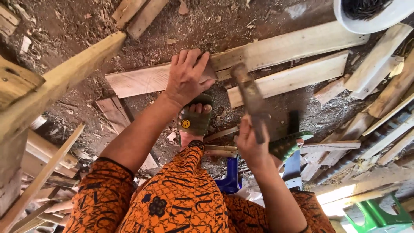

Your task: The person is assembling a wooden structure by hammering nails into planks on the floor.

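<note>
Right hand (251, 144) fingers wrapped around a rusty hammer (251, 100) raised over the plank (241, 60), left hand (186, 77) beyond it pressed flat, fingers spread, on that long plank lying across the dirt, white bucket (371, 15) farthest.

— What's the ground like here?
— Bare brown dirt floor (73, 92), strewn with sawdust and wood chips.
— And around it?
— Offcut planks (379, 60) heaped on the right, thin slats (43, 172) piled at the near left, a thick pale beam (60, 82) slanting across the left.
— Any furniture?
— A blue plastic stool (230, 179) near the middle, a green plastic stool (379, 215) at the near right corner. A white bucket (366, 19) sits far right.
— Light?
— Daylight, with a bright sun patch (336, 198) near right.
</note>
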